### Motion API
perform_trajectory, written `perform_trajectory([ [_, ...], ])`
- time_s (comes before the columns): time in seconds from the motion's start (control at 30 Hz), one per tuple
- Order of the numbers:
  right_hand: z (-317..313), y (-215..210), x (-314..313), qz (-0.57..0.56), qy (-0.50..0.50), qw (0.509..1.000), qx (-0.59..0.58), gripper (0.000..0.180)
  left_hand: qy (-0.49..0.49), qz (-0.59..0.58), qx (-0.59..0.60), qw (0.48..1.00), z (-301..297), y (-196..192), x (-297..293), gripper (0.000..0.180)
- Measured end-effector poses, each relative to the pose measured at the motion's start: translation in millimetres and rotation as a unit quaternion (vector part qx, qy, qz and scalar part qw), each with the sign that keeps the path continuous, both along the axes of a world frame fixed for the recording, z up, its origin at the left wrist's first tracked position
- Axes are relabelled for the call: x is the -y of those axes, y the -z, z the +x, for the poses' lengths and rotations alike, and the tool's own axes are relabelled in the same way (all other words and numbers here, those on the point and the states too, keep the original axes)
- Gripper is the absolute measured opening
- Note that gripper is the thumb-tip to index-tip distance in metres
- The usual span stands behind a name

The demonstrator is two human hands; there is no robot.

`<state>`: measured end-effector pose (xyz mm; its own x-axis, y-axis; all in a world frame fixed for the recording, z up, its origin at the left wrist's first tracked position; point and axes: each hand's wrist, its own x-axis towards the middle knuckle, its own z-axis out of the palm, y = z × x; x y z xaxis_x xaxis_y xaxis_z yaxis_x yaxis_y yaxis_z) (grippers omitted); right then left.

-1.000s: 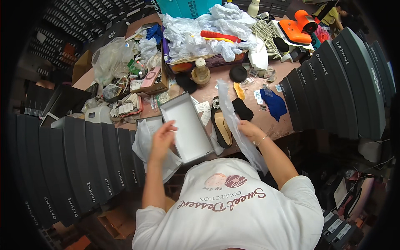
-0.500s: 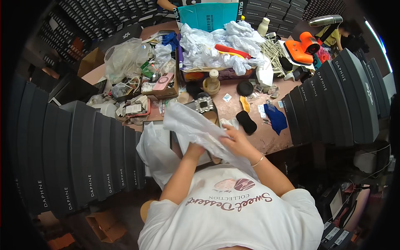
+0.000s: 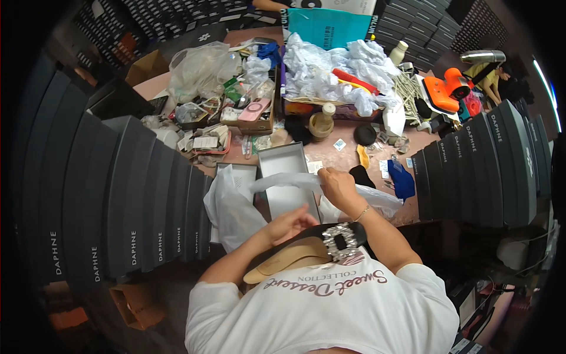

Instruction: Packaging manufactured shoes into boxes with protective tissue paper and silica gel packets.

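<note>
R fingers (image 3: 324, 176) round wht wrap (image 3: 289, 180)

Light: fairly bright mid-pic, dim at sides. Visible source: bluish-white strip lamp (image 3: 547, 88), upper R rim. Brightest: white shirt (image 3: 330, 318) & inside of open box (image 3: 292, 203), both w/ washed-out detail. Glints: shoe buckle (image 3: 340, 242). Shadow: deep, below table (image 3: 339, 163) edge, R. Blur: slight, L hand (image 3: 293, 224). Distortion: fisheye; box stack (image 3: 124, 194), L, bows twd rim; corners black. Backgrd: shelves (image 3: 159, 20), top L, soft.
</note>
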<state>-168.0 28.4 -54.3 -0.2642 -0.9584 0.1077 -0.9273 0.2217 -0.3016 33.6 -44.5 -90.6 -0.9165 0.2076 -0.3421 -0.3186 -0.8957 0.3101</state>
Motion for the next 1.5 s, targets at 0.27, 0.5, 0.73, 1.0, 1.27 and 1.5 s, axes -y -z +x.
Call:
perform_trajectory([
  [0.27,24.9,-21.4,-19.1,0.051,0.006,0.975,0.216,0.018,-0.149,-0.225,0.056,0.961,-20.1,-1.4,-11.0,0.066],
  [0.5,18.5,-25.0,-31.6,0.047,0.018,0.933,0.358,0.018,-0.401,-0.165,0.105,0.895,-16.2,1.2,-4.6,0.025],
  [0.73,-2.7,-29.6,-26.2,0.057,-0.017,0.919,0.389,0.022,-0.373,-0.122,0.031,0.919,-12.0,-18.2,-5.2,0.043],
  [1.0,-16.4,-39.2,-54.4,0.016,-0.059,0.863,0.502,0.019,-0.317,-0.233,0.092,0.915,-3.6,-23.3,-11.7,0.035],
  [1.27,-13.2,-56.8,-76.3,-0.015,0.063,0.883,0.466,0.013,-0.018,-0.229,0.139,0.963,9.7,-57.4,7.3,0.049],
  [1.5,-6.7,-45.7,-80.8,-0.058,0.078,0.827,0.554,0.018,-0.114,-0.359,0.095,0.921,5.7,-66.5,2.0,0.042],
])
